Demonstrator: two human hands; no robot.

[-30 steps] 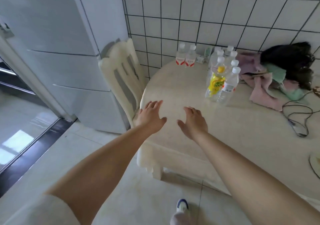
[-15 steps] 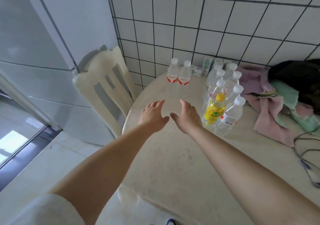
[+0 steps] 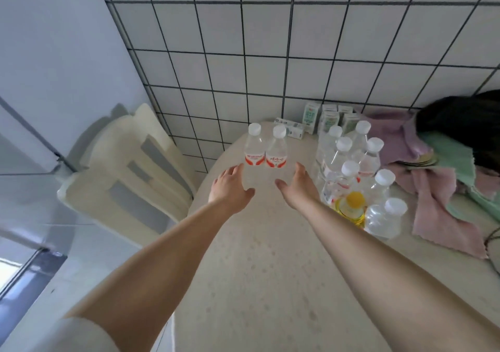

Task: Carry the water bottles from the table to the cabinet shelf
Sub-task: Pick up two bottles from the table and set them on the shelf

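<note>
Two clear water bottles with white caps and red labels stand side by side at the far edge of the round beige table (image 3: 259, 257): the left bottle (image 3: 254, 150) and the right bottle (image 3: 277, 151). My left hand (image 3: 230, 186) is open just below and left of them, fingers spread. My right hand (image 3: 296, 186) is open just below and right of them, not touching. A cluster of several more clear bottles (image 3: 349, 159) stands to the right, with a yellow-capped bottle (image 3: 351, 206) in front.
A cream chair (image 3: 130, 173) stands left of the table against a white cabinet (image 3: 54, 54). Small cartons (image 3: 311, 114) line the tiled wall. Pink and green cloths (image 3: 443, 189) and a dark bundle (image 3: 465, 118) lie at the right, with a cable at the edge.
I have stepped closer to the table. Both hands have reached forward over the tabletop and now sit on either side of the two red-labelled bottles.
</note>
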